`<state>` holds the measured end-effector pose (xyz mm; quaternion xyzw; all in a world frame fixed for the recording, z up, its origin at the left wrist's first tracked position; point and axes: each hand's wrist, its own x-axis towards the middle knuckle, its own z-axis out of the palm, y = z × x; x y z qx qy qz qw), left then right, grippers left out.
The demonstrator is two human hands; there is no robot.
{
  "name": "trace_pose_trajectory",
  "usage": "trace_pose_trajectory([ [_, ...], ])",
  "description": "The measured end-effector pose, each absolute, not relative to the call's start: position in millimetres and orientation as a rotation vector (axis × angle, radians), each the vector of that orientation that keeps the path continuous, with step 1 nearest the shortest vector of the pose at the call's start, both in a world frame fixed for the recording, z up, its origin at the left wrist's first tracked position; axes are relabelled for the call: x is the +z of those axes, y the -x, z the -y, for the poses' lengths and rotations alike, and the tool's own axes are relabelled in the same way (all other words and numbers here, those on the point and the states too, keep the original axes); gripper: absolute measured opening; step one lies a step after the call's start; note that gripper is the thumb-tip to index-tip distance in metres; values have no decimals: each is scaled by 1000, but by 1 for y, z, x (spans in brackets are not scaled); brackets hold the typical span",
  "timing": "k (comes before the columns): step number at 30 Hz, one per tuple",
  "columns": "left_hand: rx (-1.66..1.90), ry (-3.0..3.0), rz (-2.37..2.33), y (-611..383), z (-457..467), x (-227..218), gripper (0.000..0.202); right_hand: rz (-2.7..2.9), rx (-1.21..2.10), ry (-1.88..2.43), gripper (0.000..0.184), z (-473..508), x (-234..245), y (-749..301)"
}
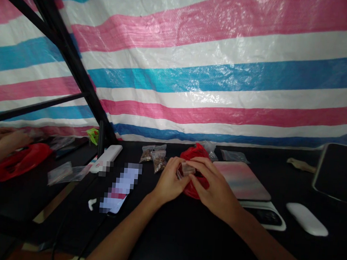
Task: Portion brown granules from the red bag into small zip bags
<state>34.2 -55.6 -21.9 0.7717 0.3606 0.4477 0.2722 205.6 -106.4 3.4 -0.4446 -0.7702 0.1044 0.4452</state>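
Pinched nearly closed, the left grip (171,182) and right grip (213,185) hold a small clear plastic bag (187,169), its filling unclear, over a crumpled red plastic bag (193,190) on the black desk (168,237), two transparent plastic bags (158,161) lying already brown-filled, far left.

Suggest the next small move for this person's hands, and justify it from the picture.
I would probably work the small clear bag open a little: the left hand and right hand both hold it, over the red bag. Its mouth is too small to read, so this is tentative.
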Motion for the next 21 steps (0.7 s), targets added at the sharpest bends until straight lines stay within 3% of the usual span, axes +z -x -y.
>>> trace_pose_trajectory([
  [9, 1231, -2078, -986, -38, 58, -20, 8, 1986, 154, 1050, 51, 105, -2, -209],
  [15, 1320, -2055, -1088, -37, 58, -15, 15, 1760, 101, 1209, 39, 102, 4, -213],
  [21, 1385, -1617, -1606, -27, 58, -13, 22, 1855, -33, 1494, 28, 95, 3, -225],
])
